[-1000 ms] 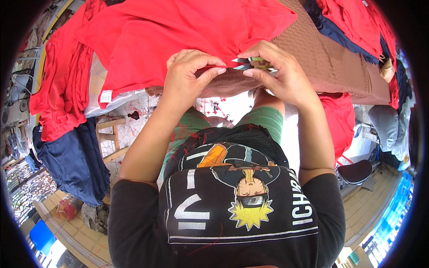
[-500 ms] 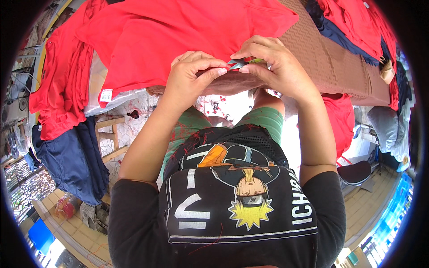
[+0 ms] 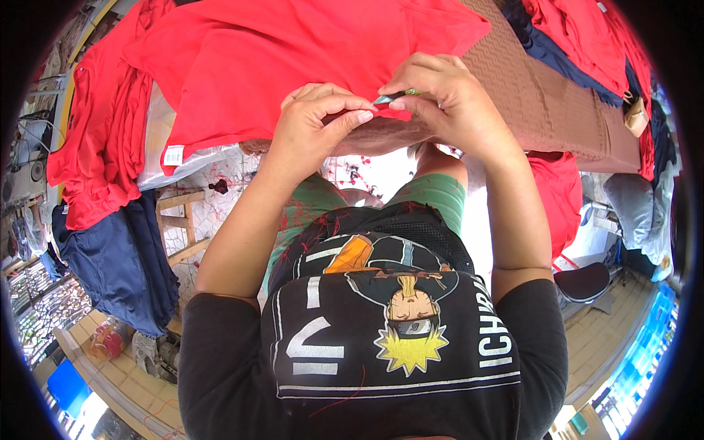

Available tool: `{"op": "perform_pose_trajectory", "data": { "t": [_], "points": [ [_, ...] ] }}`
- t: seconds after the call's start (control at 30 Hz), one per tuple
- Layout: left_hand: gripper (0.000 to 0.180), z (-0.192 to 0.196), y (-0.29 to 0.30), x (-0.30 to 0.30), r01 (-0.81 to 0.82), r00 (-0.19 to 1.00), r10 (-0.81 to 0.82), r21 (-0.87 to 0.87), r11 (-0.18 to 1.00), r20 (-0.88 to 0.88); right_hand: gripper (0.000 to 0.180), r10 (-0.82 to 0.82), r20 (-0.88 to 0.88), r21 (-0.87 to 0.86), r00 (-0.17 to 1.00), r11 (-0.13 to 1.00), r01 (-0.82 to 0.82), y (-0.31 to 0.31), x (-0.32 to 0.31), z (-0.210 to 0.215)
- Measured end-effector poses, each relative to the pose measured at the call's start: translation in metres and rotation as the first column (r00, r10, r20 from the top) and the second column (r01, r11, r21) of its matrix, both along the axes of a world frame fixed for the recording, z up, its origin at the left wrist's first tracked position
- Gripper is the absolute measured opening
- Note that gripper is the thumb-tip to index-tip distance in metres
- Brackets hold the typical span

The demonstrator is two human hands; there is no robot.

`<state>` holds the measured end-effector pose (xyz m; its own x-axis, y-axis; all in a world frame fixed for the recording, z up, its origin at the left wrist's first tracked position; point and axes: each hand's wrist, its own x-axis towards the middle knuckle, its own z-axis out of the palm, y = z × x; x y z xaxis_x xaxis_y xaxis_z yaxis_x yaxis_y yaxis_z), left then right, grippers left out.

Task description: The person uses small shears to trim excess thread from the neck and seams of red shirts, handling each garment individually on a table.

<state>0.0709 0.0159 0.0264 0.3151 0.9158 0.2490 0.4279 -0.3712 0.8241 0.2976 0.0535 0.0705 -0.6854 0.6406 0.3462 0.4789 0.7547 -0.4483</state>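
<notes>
A red garment [image 3: 271,70] lies spread over the far side in front of me, its near edge drawn up between my hands. My left hand [image 3: 317,121] is closed, pinching that edge between thumb and fingertips. In my right hand [image 3: 440,95] is a small pair of thread snips [image 3: 389,98], blades pointing left toward my left fingertips and looking closed together. A short strip of the red edge shows just below the blades, touching my right thumb. My right palm hides most of the snips' handle. A white label [image 3: 174,155] hangs at the garment's near left corner.
Brown textured cloth [image 3: 557,110] covers the surface beneath the garment. Red clothes [image 3: 103,139] and dark blue ones [image 3: 117,264] hang at the left. More red and navy garments [image 3: 579,44] are piled far right. A dark round seat [image 3: 581,283] stands lower right.
The snips' blades have come together, and the right hand has risen and tilted slightly. A red strip of edge now shows beneath the blades. My left hand has barely moved.
</notes>
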Motion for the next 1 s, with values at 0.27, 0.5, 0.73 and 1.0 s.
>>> {"op": "perform_pose_trajectory", "data": {
  "t": [0.27,0.5,0.73,1.0],
  "points": [
    [0.013,0.002,-0.001,-0.002,-0.079,0.994,0.081,-0.026,0.997,0.075,0.033,-0.222,-0.141,-0.317,0.965,0.933,0.169,-0.011,0.017,-0.006],
    [0.016,0.010,0.010,0.017,-0.382,0.889,0.453,0.443,0.811,-0.064,0.016,-0.457,-0.241,-0.656,0.856,0.727,0.203,-0.004,-0.005,-0.039],
    [0.015,0.007,-0.002,0.030,-0.274,0.848,0.439,0.464,0.842,-0.296,0.016,-0.434,-0.273,-0.628,0.858,0.757,0.184,-0.001,-0.006,-0.040],
    [0.014,0.013,0.003,0.027,-0.239,0.959,0.242,-0.036,0.970,0.148,0.016,-0.455,-0.201,-0.518,0.867,0.801,0.301,-0.007,0.000,-0.035]
  ]
}}
